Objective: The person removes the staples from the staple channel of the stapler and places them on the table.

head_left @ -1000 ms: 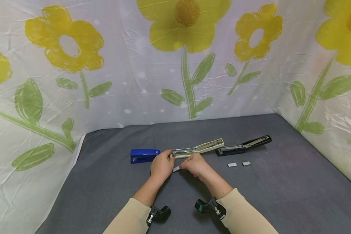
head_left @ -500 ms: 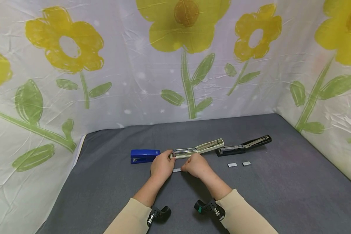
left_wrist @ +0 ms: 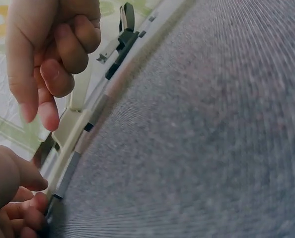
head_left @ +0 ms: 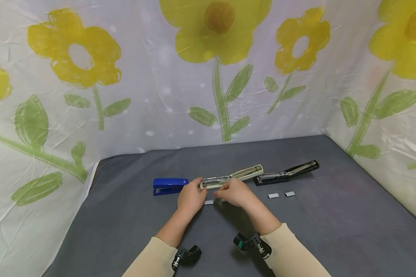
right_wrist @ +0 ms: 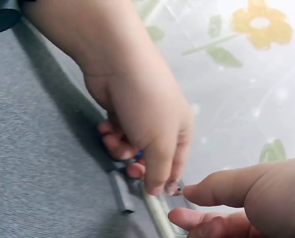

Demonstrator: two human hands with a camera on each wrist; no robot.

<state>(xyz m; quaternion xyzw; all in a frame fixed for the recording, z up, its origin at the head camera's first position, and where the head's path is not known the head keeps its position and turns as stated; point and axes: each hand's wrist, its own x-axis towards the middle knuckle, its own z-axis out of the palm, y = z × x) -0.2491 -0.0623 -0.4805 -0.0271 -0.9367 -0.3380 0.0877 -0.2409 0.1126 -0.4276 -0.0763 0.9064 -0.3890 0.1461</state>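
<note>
A cream stapler (head_left: 215,182) lies folded wide open, its staple channel showing. My left hand (head_left: 191,197) grips its front end between thumb and fingers, also seen from above in the right wrist view, where this left hand (right_wrist: 137,109) hides part of the stapler. My right hand (head_left: 235,192) hovers over the near side of the stapler, thumb and forefinger apart with nothing between them, the other fingers loosely bent. A grey staple strip (head_left: 208,202) lies flat on the cloth just in front of the stapler. Another staple strip (head_left: 223,200) is partly covered by the right hand.
A closed blue stapler (head_left: 170,186) stands left of the left hand. Behind and to the right lies an unfolded black stapler (head_left: 286,175). In front of it are two short staple strips (head_left: 273,196). Grey cloth (head_left: 319,238) covers the table; a flowered curtain (head_left: 142,77) hangs behind.
My right hand lowered the staple strip flat onto the cloth, let go and drew back slightly to the right, uncovering another strip. The left hand keeps its grip on the cream stapler.
</note>
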